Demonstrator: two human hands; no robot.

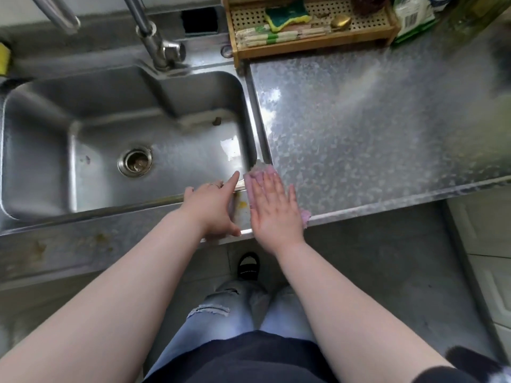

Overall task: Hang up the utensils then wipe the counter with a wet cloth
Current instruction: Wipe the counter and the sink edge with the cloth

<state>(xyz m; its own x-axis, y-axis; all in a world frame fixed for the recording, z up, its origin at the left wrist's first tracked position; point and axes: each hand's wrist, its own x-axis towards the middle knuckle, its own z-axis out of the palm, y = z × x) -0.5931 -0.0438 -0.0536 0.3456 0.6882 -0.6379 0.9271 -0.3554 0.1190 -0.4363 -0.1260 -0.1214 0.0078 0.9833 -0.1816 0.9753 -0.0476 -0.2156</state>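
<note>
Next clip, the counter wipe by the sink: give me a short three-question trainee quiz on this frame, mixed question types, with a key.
1. True or false: the right hand lies flat, fingers straight, on the pink cloth.
2. Where does the left hand rest? A) on the faucet B) on the front rim of the sink, index finger stretched toward the cloth C) inside the wooden rack
3. Fill in: the green and yellow sponge lies in the wooden ____ behind the counter.

Key: 1 true; 2 B; 3 rack.
</note>
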